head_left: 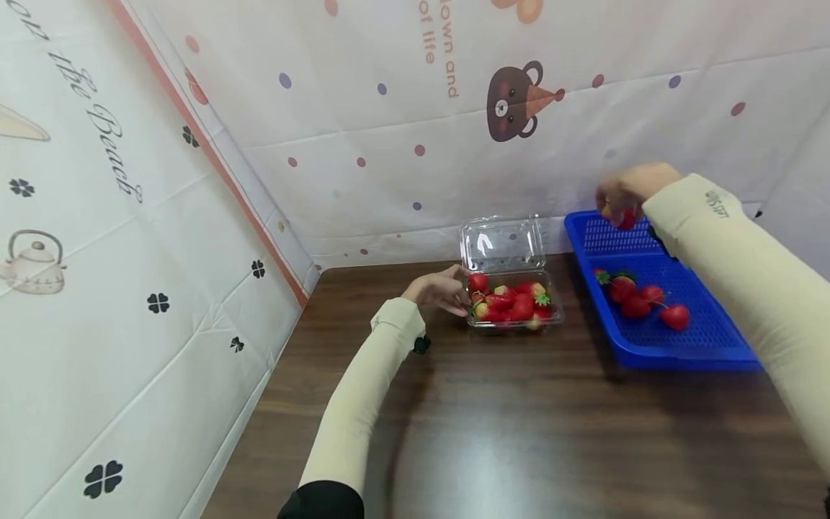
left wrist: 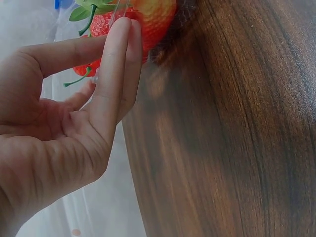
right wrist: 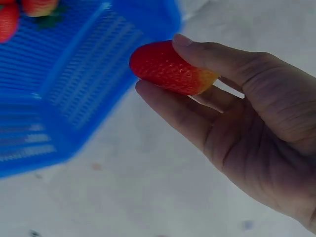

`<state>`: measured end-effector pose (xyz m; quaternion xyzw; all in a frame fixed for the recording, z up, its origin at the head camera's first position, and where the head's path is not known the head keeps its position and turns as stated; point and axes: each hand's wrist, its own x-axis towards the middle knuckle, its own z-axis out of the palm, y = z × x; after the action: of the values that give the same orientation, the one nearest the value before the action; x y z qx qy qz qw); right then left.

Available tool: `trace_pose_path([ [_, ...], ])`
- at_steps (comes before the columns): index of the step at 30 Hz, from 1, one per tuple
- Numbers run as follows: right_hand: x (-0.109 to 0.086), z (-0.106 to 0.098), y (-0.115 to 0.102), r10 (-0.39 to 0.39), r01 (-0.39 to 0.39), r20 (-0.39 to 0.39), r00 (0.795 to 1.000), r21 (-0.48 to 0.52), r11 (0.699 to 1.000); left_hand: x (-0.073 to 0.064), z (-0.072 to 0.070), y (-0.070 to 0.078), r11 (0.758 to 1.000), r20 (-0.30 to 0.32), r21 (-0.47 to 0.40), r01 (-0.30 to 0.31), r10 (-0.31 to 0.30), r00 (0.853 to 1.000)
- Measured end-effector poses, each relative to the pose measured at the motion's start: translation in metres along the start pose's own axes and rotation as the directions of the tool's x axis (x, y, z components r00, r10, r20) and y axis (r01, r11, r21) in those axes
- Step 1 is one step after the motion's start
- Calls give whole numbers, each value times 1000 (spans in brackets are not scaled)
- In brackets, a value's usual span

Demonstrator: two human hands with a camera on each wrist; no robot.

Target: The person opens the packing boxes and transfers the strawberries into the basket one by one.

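Pinched between the thumb and fingers of my right hand [right wrist: 256,118] is a red strawberry [right wrist: 168,69] with a yellowish end. In the head view this hand is above the far rim of a blue plastic basket [head_left: 687,358], where several strawberries [head_left: 635,306] lie. My left hand [head_left: 441,292] is at the left side of a clear plastic clamshell box [head_left: 515,324], its lid raised at the back. Its straight fingers [left wrist: 116,64] rest against the box's side. Red strawberries [head_left: 521,306] fill the box, some with green leaves or pale yellow ends.
The box and basket stand side by side on a dark wooden table [head_left: 519,432], near its back edge. A white printed cloth [head_left: 389,194] hangs behind the table, and another sheet [head_left: 162,360] runs along the left.
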<state>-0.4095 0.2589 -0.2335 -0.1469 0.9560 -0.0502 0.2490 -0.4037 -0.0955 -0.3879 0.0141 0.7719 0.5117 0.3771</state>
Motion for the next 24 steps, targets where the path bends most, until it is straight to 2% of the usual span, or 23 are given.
trace_pose_path([
  [2,-2,10,12,31,-31,18,999,-13,999,0,0,2,1000,0,1,-4,4,1000],
  [4,-1,21,20,23,-23,54,998,6,1000,0,-1,2,1000,-1,-1,-2,2,1000],
  [6,3,32,23,0,-6,101,995,56,998,0,-1,2,1000,-4,-4,-1,1,1000],
  [9,7,47,25,-1,-38,174,985,222,974,0,-1,2,1000,-1,-7,5,-5,1000],
  [12,12,59,25,2,-60,197,980,293,954,0,0,5,1000,2,-5,0,0,1000],
  [14,14,66,24,3,-59,196,981,284,957,-1,2,7,1000,7,3,-8,8,1000],
  [18,21,78,19,27,-57,182,983,164,985,-2,4,10,1000,14,9,-14,14,1000],
  [24,30,92,14,59,-87,194,979,139,986,-3,4,7,1000,14,5,0,0,1000],
])
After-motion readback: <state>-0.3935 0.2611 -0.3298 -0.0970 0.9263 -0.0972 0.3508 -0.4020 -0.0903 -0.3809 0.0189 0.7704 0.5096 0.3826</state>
